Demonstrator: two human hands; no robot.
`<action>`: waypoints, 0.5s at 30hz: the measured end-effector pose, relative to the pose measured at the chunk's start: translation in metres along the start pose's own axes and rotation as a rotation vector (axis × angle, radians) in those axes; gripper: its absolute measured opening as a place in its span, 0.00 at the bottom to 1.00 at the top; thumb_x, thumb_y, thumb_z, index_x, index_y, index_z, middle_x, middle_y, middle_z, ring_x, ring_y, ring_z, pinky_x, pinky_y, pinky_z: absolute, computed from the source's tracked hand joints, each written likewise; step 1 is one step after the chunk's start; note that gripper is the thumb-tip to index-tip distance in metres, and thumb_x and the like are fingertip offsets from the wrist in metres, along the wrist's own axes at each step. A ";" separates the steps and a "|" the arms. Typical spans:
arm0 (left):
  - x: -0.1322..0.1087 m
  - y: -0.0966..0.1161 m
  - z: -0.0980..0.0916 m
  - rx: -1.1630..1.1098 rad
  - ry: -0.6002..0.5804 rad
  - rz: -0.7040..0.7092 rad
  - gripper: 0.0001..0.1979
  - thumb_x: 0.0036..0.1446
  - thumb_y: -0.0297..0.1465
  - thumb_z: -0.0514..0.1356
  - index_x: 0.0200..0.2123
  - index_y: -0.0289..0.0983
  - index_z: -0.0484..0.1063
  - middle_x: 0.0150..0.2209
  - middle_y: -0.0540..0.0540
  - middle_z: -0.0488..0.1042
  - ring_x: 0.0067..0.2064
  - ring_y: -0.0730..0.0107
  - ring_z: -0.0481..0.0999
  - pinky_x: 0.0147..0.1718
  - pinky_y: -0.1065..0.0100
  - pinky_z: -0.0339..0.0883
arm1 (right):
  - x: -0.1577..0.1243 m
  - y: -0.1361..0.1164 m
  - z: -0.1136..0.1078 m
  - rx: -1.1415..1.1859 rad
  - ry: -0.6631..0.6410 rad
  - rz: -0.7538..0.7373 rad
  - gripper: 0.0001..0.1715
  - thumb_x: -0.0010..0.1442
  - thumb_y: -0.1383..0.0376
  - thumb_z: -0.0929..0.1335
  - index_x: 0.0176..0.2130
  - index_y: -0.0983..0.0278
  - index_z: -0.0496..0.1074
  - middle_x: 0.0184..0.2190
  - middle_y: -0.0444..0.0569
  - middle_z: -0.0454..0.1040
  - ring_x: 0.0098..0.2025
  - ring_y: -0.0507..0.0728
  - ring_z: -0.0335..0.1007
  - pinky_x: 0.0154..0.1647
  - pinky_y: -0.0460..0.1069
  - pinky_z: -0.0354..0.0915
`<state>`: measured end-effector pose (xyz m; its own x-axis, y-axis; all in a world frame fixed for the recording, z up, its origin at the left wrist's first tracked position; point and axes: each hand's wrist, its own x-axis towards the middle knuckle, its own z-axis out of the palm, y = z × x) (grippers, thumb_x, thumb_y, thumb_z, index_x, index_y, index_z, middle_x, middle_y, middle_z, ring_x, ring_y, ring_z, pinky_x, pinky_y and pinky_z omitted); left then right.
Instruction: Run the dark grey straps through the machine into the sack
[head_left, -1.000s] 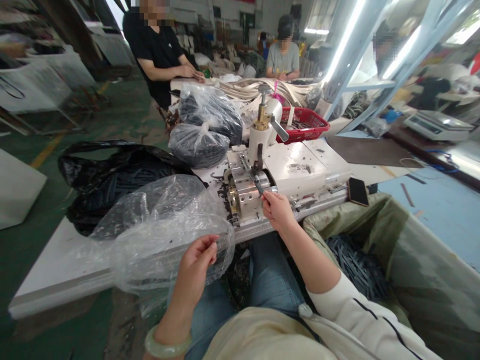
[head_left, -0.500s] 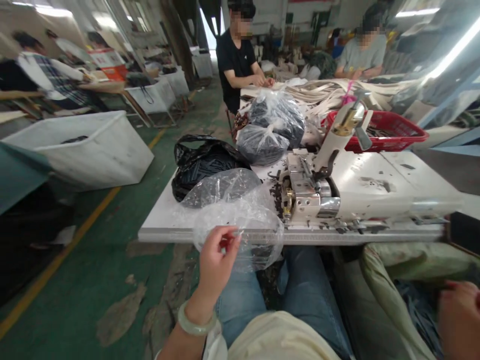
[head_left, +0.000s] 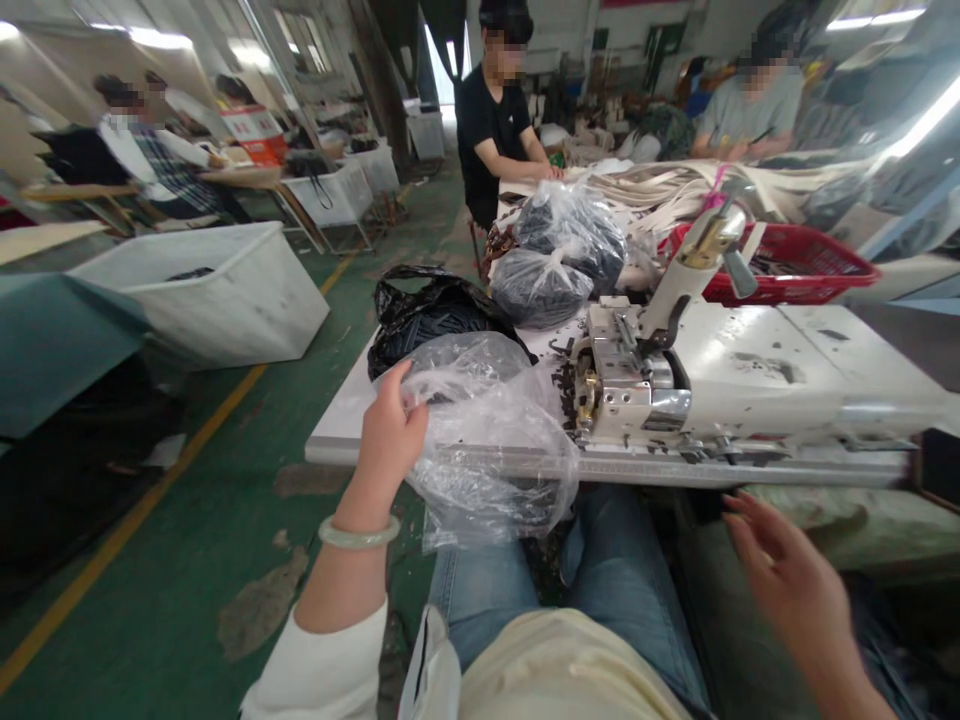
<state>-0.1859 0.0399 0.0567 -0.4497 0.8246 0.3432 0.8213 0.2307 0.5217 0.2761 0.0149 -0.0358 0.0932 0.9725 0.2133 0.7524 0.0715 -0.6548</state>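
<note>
A clear plastic bag lies crumpled over the front edge of the white sewing table, its lower part hanging above my lap. My left hand, with a pale bangle at the wrist, is at the bag's left side, a fold of film between thumb and fingers. My right hand is in the air right of my knees, fingers loosely bent and apart, nothing visible in it. Behind the clear bag sits an open black plastic bag of dark strips. The sewing machine stands to the right.
Tied clear bags of dark pieces and a red basket stand farther back on the table. Dark scraps lie beside the machine. A green cloth sack is at my right, a white bin on the left. Co-workers sit or stand beyond.
My left hand has moved up and left along the clear bag, whose film has shifted with it. My right hand has come up from the sack at the lower right towards the table edge.
</note>
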 end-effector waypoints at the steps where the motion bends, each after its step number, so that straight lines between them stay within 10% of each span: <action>1: 0.004 0.007 -0.005 -0.001 0.006 0.007 0.29 0.53 0.26 0.57 0.60 0.34 0.63 0.42 0.39 0.74 0.42 0.53 0.75 0.45 0.56 0.67 | 0.002 -0.030 0.012 0.116 -0.106 -0.093 0.24 0.62 0.55 0.64 0.54 0.62 0.69 0.44 0.57 0.77 0.41 0.62 0.76 0.41 0.56 0.72; 7: 0.007 0.034 -0.018 -0.033 -0.005 0.107 0.23 0.55 0.29 0.57 0.55 0.34 0.68 0.53 0.38 0.73 0.51 0.52 0.73 0.52 0.56 0.64 | 0.029 -0.184 0.090 0.348 -0.781 -0.775 0.26 0.65 0.64 0.63 0.62 0.60 0.62 0.61 0.56 0.64 0.61 0.61 0.63 0.59 0.56 0.61; 12: 0.003 0.018 -0.022 0.111 0.122 0.164 0.20 0.56 0.28 0.55 0.52 0.35 0.71 0.49 0.38 0.75 0.50 0.51 0.74 0.51 0.55 0.64 | 0.088 -0.207 0.154 -0.102 -0.247 -0.488 0.37 0.59 0.70 0.67 0.65 0.67 0.56 0.68 0.63 0.47 0.69 0.73 0.40 0.63 0.67 0.48; 15: -0.003 0.002 -0.028 0.207 0.155 0.165 0.21 0.57 0.28 0.53 0.53 0.34 0.71 0.45 0.35 0.76 0.47 0.47 0.74 0.48 0.51 0.65 | 0.099 -0.203 0.156 -0.129 -0.207 -0.539 0.29 0.62 0.70 0.64 0.62 0.70 0.60 0.67 0.63 0.51 0.69 0.68 0.42 0.64 0.62 0.50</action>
<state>-0.1928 0.0235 0.0786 -0.3392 0.7745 0.5339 0.9347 0.2133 0.2844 0.0309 0.1311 0.0051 -0.4433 0.8307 0.3369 0.7331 0.5522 -0.3970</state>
